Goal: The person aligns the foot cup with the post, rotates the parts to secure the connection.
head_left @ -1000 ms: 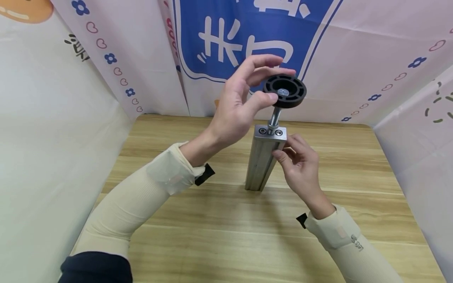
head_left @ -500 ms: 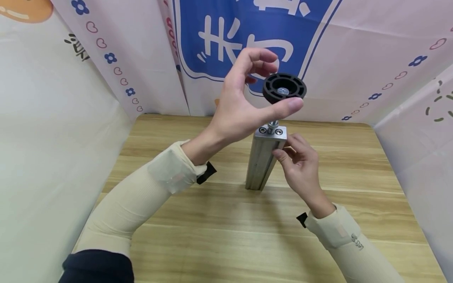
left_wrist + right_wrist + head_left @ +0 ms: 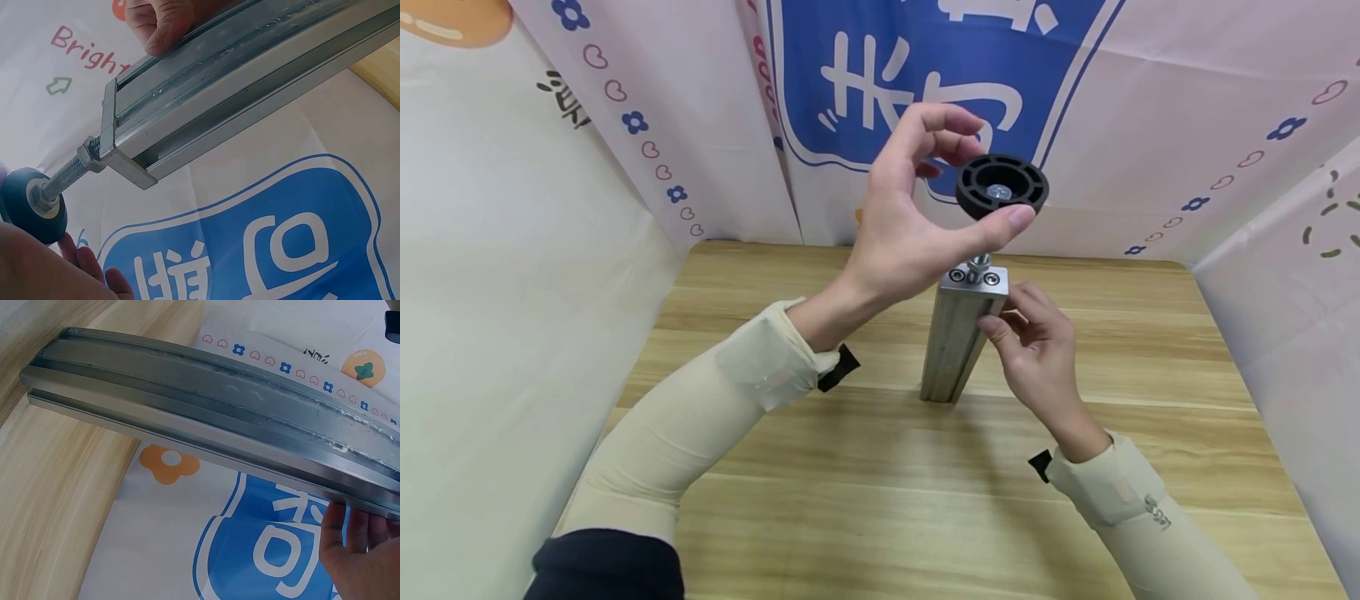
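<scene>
An aluminium profile [image 3: 957, 342] stands upright on the wooden table, capped by a metal end plate [image 3: 967, 287] with two screws. From this plate rises a threaded stem [image 3: 65, 176] with a hex nut [image 3: 91, 157], carrying a round black leveling foot [image 3: 1003, 173]. My left hand [image 3: 904, 229] is curled around the foot, thumb along its near rim and fingers behind it. Lower down, my right hand [image 3: 1037, 354] pinches the profile near its top on the right side. In the right wrist view, fingers [image 3: 356, 528] of that hand lie against the profile's edge.
The wooden table [image 3: 820, 500] runs back to a printed cloth wall [image 3: 1150, 150] with a blue sign [image 3: 865, 75]. White cloth sides [image 3: 497, 275] stand left and right.
My left thumb has swung from the foot's left side to its near rim, and the fingers have drawn back and curled. My right hand and the profile stay in place.
</scene>
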`<state>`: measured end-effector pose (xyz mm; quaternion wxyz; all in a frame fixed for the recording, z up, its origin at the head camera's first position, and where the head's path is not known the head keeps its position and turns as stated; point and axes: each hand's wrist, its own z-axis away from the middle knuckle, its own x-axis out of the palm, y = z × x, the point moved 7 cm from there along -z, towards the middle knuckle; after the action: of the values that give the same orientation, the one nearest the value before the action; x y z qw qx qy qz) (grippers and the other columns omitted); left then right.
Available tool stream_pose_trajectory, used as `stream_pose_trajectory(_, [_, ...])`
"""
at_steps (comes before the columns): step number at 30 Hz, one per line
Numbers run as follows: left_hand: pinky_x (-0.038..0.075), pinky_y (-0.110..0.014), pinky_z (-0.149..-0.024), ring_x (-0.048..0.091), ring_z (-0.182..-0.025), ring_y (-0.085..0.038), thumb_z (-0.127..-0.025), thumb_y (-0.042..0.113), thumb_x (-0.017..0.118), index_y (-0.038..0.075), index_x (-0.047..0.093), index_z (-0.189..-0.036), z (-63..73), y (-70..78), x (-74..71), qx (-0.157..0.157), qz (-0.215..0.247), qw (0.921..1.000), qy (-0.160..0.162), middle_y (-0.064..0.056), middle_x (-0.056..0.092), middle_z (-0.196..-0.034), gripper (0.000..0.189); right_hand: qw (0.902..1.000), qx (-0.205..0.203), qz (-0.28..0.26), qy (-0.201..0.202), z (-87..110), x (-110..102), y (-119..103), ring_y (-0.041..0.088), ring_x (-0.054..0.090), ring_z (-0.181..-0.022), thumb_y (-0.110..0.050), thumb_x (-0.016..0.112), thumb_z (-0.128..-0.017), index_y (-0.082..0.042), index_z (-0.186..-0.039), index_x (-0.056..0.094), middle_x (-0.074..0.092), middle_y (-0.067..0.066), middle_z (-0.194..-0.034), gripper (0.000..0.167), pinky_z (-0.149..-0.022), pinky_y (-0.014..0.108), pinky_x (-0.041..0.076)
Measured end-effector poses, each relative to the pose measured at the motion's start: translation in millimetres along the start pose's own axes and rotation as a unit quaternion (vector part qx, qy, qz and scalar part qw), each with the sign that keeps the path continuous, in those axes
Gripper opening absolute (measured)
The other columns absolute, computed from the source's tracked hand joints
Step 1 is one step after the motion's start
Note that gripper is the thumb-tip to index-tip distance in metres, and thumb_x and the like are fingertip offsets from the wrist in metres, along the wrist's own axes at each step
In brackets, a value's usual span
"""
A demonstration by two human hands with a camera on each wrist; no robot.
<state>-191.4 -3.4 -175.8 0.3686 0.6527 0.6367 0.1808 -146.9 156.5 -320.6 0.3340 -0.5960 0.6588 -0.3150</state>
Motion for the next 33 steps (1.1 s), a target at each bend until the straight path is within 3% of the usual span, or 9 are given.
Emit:
stream_pose_trajectory(10, [0.038, -0.026, -0.099, 0.063, -0.111, -0.011, -0.079, 0.018, 0.084, -0.002, 0.054, -0.128, 1.2, -2.0, -1.5, 0.015, 0.029, 0.9994, -0.011, -0.014, 0.074, -0.118, 0.060, 1.0000, 0.000, 0.004, 0.002, -0.4, -0.2, -0.5, 0.006, 0.060, -0.087, 0.003, 0.073, -0.092, 0.015, -0.125, 0.068, 0.064, -0.010, -0.100, 0.036, -0.076, 0.017, 0.056])
stream_pose_trajectory(16, [0.040, -0.027, -0.108, 0.068, -0.118, -0.021, -0.084, 0.008, 0.073, -0.009, 0.051, -0.127, 2.1, -3.9, 0.2, 0.026, 0.118, 0.9924, -0.027, -0.027, 0.073, -0.122, 0.051, 1.0000, 0.001, 0.002, 0.006, 0.0, 0.0, 0.9, 0.005, 0.060, -0.086, 0.009, 0.073, -0.089, 0.016, -0.124, 0.069, 0.063, -0.009, -0.097, 0.036, -0.074, 0.017, 0.056])
stream_pose_trajectory(19, [0.051, -0.032, -0.109, 0.068, -0.117, -0.028, -0.088, 0.004, 0.066, -0.013, 0.049, -0.129, 2.8, -4.7, 2.7, 0.012, 0.163, 0.9855, -0.045, -0.032, 0.070, -0.127, 0.048, 1.0000, 0.003, -0.001, 0.009, 0.2, -0.1, 1.5, 0.006, 0.060, -0.085, 0.011, 0.073, -0.089, 0.016, -0.124, 0.069, 0.063, -0.008, -0.096, 0.036, -0.073, 0.016, 0.055])
stream_pose_trajectory(23, [0.062, -0.043, -0.099, 0.069, -0.123, -0.031, -0.092, -0.004, 0.057, -0.013, 0.046, -0.134, 2.7, -3.9, 5.2, -0.019, 0.195, 0.9785, -0.064, -0.031, 0.066, -0.137, 0.045, 0.9999, 0.006, 0.004, 0.008, -0.2, 0.0, 0.9, 0.006, 0.060, -0.085, 0.008, 0.073, -0.090, 0.016, -0.124, 0.069, 0.063, -0.009, -0.097, 0.035, -0.073, 0.016, 0.055])
stream_pose_trajectory(26, [0.061, -0.045, -0.101, 0.068, -0.128, -0.033, -0.093, -0.007, 0.053, -0.013, 0.045, -0.137, 2.4, -2.9, 5.8, -0.035, 0.213, 0.9739, -0.070, -0.030, 0.064, -0.142, 0.045, 0.9999, 0.005, 0.004, 0.008, -0.7, 0.1, 0.0, 0.005, 0.060, -0.086, 0.005, 0.073, -0.091, 0.016, -0.124, 0.068, 0.063, -0.010, -0.098, 0.035, -0.073, 0.016, 0.056])
stream_pose_trajectory(30, [0.051, -0.030, -0.111, 0.064, -0.129, -0.026, -0.092, 0.007, 0.056, -0.012, 0.048, -0.135, 1.9, -2.3, 2.4, -0.006, 0.172, 0.9830, -0.064, -0.027, 0.063, -0.142, 0.047, 0.9999, 0.000, -0.004, 0.009, -0.6, 0.2, -0.3, 0.005, 0.060, -0.086, 0.001, 0.075, -0.091, 0.017, -0.124, 0.068, 0.064, -0.009, -0.098, 0.037, -0.074, 0.016, 0.056])
stream_pose_trajectory(33, [0.043, -0.029, -0.105, 0.061, -0.124, -0.018, -0.088, 0.018, 0.065, -0.009, 0.052, -0.132, 1.4, -1.9, -0.6, 0.023, 0.104, 0.9931, -0.050, -0.023, 0.065, -0.136, 0.054, 0.9999, -0.003, -0.009, 0.010, -0.3, 0.1, -0.4, 0.005, 0.060, -0.087, 0.001, 0.075, -0.091, 0.017, -0.124, 0.068, 0.064, -0.009, -0.098, 0.038, -0.074, 0.016, 0.056])
